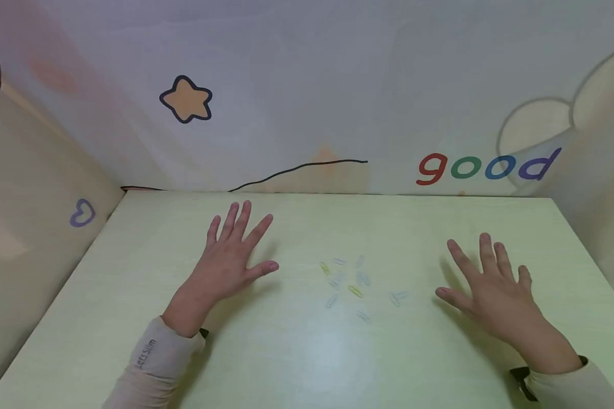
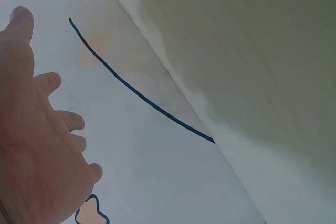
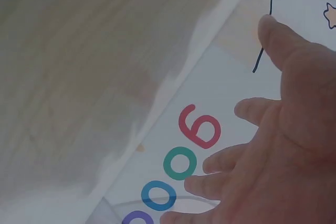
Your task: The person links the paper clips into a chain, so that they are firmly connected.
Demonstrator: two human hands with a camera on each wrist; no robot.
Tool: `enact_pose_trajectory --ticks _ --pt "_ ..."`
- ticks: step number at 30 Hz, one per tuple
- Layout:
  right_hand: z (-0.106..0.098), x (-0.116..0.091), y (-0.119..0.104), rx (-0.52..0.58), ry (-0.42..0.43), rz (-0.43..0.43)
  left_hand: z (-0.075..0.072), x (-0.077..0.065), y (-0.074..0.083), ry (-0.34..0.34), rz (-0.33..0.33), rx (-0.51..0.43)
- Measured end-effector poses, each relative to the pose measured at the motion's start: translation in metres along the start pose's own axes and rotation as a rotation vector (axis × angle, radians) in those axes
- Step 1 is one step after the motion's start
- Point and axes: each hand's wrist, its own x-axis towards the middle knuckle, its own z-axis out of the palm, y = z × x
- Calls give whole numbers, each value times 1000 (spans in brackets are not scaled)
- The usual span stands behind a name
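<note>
Several small paper clips lie scattered in the middle of the table between my hands. Two are yellow: one yellow clip (image 1: 355, 291) lies nearer to me, and another yellow clip (image 1: 324, 268) sits farther back. The others are pale and faint against the surface, among them a pale clip (image 1: 364, 317) at the front and a small cluster (image 1: 398, 298) to the right. My left hand (image 1: 225, 264) is held palm down left of the clips, fingers spread, holding nothing. On their right, my right hand (image 1: 501, 301) has its fingers spread too and holds nothing.
The pale table (image 1: 307, 363) meets a printed back wall (image 1: 307, 85) with a star and the word "good". A side panel (image 1: 25, 238) with a heart stands along the left edge, and another panel (image 1: 606, 210) along the right.
</note>
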Motion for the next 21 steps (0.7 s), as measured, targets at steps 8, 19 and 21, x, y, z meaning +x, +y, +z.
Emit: enact_pose_trajectory --ticks 8,19,21 --pt "-2 1 -4 3 -23 -30 2 3 6 0 49 -52" --pt "-15 33 -43 116 -264 -321 -14 55 69 -281 64 -215" --pt "-15 39 -53 98 -257 -352 -16 64 79 -330 35 -252"
